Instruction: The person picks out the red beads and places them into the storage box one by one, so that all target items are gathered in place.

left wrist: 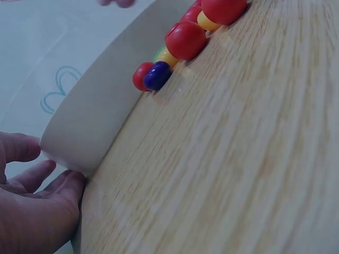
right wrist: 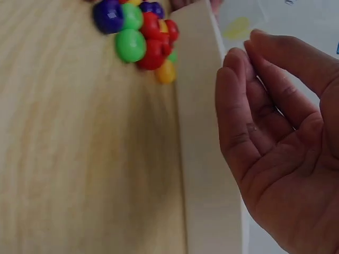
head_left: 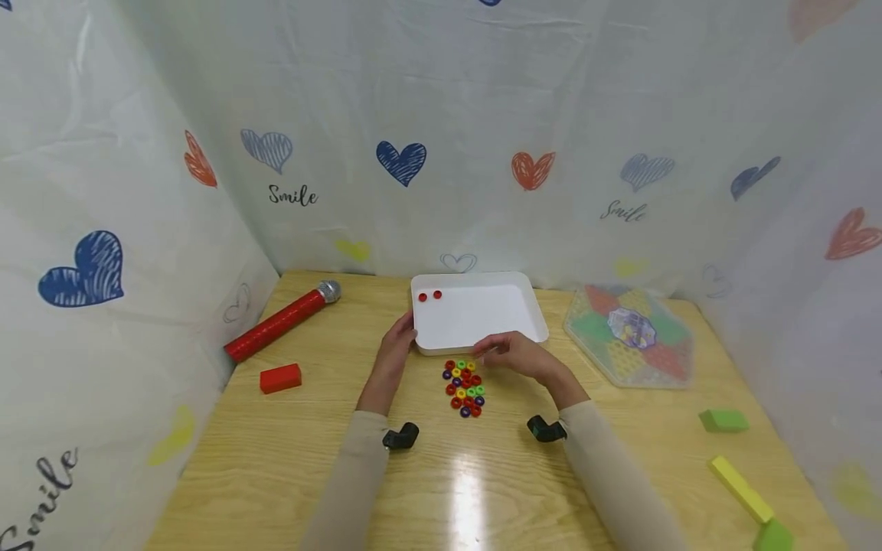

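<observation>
A white tray (head_left: 482, 317) lies on the wooden table with two red beads (head_left: 429, 296) in its far left corner. Just in front of it sits a pile of several coloured ring beads (head_left: 465, 389). My left hand (head_left: 398, 343) touches the tray's near left corner with fairly straight fingers; the left wrist view shows those fingers (left wrist: 37, 174) against the tray wall (left wrist: 100, 106), with the beads (left wrist: 185, 39) beyond. My right hand (head_left: 511, 352) hovers over the tray's front edge just right of the pile. Its fingers (right wrist: 249, 116) are loosely curled beside the tray rim (right wrist: 204, 159) and hold nothing visible.
A red glitter tube with a silver cap (head_left: 279, 323) and a red block (head_left: 280, 378) lie at the left. A clear hexagonal box of coloured pieces (head_left: 630, 337) sits right of the tray. Green (head_left: 723, 419) and yellow (head_left: 740, 490) blocks lie at the near right. Heart-printed sheets wall the table.
</observation>
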### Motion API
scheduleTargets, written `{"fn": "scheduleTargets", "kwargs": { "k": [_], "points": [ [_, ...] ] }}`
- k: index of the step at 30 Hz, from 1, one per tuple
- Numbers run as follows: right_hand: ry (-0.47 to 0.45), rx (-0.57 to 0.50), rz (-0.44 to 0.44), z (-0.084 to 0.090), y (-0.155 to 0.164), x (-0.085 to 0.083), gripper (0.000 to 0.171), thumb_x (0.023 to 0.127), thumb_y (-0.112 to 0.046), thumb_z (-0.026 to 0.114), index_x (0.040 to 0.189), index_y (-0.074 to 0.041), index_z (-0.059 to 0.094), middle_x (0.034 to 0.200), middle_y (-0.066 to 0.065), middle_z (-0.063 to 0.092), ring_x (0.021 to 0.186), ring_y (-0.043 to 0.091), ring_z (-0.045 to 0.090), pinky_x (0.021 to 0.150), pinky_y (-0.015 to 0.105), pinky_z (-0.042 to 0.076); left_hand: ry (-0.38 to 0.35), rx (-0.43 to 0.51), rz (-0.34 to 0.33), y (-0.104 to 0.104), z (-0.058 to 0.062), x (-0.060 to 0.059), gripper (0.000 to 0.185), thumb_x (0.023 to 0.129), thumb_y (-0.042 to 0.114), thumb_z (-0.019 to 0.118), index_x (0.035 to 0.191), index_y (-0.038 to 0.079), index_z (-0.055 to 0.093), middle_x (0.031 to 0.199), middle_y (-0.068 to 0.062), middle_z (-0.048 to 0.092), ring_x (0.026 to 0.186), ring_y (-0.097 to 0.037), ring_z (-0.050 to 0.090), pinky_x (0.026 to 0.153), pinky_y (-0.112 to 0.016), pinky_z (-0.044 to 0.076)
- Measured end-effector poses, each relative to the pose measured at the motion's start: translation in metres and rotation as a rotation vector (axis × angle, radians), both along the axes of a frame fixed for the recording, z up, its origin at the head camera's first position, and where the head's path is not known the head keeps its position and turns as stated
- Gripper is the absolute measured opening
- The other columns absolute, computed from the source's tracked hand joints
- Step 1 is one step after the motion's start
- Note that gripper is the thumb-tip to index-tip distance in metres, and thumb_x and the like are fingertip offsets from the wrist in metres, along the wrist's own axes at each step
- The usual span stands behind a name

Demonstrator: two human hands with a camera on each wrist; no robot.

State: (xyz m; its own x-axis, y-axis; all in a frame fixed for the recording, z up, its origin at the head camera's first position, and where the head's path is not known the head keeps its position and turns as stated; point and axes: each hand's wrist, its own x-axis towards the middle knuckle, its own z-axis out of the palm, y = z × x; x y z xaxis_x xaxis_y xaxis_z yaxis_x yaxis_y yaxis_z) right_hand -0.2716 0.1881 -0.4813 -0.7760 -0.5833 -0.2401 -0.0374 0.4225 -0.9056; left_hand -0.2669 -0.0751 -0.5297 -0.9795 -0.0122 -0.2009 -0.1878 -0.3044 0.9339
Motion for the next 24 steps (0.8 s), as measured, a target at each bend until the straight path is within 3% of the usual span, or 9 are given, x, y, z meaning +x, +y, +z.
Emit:
{"fn": "scheduleTargets", "kwargs": {
  "k": [7,14,24],
  "points": [
    [0.063,0.122,0.064,-0.018,0.003,0.012,0.021,0.093,-0.01,0.059,0.11,-0.012,0.071,0.11,0.001,0.07,0.102,0.016,0.063,0.087,0.031,0.051,-0.02,0.006,0.004,0.001,0.0,-0.001,0.049,0.1,0.005,0.042,0.149,0.006,0.035,0.154,-0.013,0.034,0.143,-0.022,0.03,0.117,-0.038,0.025],
    [0.098,0.133,0.093,-0.027,0.003,0.015,0.022,0.091,-0.003,0.06,0.108,-0.012,0.071,0.107,0.001,0.07,0.093,0.013,0.062,0.081,0.028,0.051,-0.021,-0.009,-0.009,0.0,0.0,0.0,0.05,0.1,0.006,0.042,0.149,0.006,0.034,0.154,-0.013,0.033,0.143,-0.022,0.028,0.118,-0.038,0.024],
    [0.146,0.138,0.098,-0.03,-0.001,0.019,0.023,0.089,-0.004,0.065,0.109,-0.014,0.07,0.104,0.0,0.068,0.083,0.013,0.062,0.074,0.027,0.053,-0.043,0.007,-0.001,0.001,0.001,-0.002,0.049,0.1,0.008,0.043,0.149,0.009,0.035,0.154,-0.009,0.034,0.143,-0.019,0.029,0.118,-0.035,0.023]
  ]
}}
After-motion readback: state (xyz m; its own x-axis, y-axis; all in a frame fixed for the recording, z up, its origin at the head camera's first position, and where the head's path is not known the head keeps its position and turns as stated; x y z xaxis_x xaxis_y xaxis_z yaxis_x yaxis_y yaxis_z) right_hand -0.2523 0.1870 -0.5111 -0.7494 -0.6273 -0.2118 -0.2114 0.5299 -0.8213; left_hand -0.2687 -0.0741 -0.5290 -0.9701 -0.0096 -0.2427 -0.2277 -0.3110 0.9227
